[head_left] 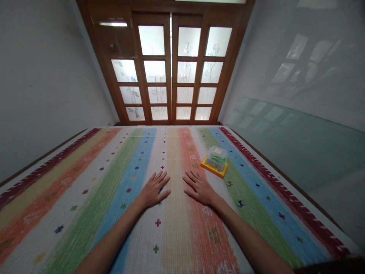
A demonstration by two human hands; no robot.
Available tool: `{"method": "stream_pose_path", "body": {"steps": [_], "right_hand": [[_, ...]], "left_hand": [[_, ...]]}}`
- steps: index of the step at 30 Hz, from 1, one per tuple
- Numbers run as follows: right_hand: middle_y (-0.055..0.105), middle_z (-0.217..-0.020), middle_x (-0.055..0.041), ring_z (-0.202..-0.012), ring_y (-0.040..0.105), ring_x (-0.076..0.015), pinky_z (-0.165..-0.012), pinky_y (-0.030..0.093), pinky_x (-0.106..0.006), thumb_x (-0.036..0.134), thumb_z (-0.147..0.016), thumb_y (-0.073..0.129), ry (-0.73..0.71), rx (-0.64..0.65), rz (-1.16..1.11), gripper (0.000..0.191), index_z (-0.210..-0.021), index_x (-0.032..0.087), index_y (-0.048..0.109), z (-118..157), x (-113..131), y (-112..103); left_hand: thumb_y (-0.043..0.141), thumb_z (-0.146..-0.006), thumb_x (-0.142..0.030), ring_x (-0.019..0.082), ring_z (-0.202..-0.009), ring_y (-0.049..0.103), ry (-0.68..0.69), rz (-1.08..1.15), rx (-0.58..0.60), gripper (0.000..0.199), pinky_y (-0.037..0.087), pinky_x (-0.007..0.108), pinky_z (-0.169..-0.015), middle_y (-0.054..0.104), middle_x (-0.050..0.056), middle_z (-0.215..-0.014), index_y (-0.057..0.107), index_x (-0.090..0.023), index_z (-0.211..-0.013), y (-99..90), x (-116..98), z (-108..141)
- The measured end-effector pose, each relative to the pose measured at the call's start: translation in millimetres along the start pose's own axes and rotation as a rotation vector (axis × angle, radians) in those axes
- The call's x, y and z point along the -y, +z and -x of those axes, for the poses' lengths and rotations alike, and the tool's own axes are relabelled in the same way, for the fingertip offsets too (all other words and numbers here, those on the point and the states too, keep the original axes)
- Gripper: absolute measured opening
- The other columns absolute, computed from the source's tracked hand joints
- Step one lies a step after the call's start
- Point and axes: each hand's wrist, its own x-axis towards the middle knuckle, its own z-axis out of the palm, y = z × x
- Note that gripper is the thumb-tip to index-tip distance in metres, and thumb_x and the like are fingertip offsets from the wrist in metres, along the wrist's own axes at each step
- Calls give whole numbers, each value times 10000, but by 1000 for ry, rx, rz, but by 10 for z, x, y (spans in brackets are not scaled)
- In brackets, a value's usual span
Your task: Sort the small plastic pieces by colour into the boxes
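My left hand lies flat on the striped cloth, palm down, its fingers spread and holding nothing. To its right, across a pale yellow stripe, my right hand rests the same way on the orange stripe. Just beyond my right hand and a little to the right sits a clear plastic box with something green inside. Under the box is a flat yellow-orange base. Neither hand touches the box or the base. What exactly the box contains is too small to tell.
The cloth covers a wide flat surface with dark red borders at both sides. At the far end stand wooden doors with frosted panes. A white wall rises on the left; a glass panel leans along the right wall.
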Motion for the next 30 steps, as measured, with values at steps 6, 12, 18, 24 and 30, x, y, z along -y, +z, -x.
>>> {"method": "stream_pose_path", "body": {"steps": [6,12,18,24,30], "right_hand": [[354,-1580,-118,-1472,292,-316,-1187,258,-554,514,-975,477,-6,-18,-6,603,-1505,231,433,1,-9,16],[360,-1577,-120,-1470,298,-313,-1185,267,-548,518,-977,469,-4,-15,0,602,-1499,221,443,3,-11,14],[356,-1578,-126,-1470,298,-311,-1181,276,-549,520,-981,459,-9,-12,-8,601,-1502,222,437,1,-15,14],[355,-1580,-114,-1474,292,-300,-1186,272,-537,518,-981,460,-6,-9,-6,603,-1511,232,423,2,-20,18],[350,-1581,-118,-1471,295,-310,-1188,271,-538,516,-984,454,-8,0,-5,604,-1507,214,430,1,-18,6]], "left_hand": [[345,-967,-634,291,-1492,278,12,7,-28,673,203,520,-1218,336,103,-1594,364,-252,-1521,25,19,12],[338,-967,-637,304,-1491,276,-1,8,-5,690,210,536,-1213,335,123,-1591,374,-221,-1517,11,5,5],[359,-969,-624,298,-1494,268,9,11,-27,666,210,532,-1217,323,106,-1596,367,-249,-1520,17,8,9],[357,-973,-618,295,-1497,259,16,10,-28,664,201,531,-1220,310,105,-1601,351,-253,-1527,53,33,10],[357,-968,-628,297,-1492,273,6,8,-30,668,206,530,-1219,327,103,-1595,372,-249,-1518,38,17,6]]}}
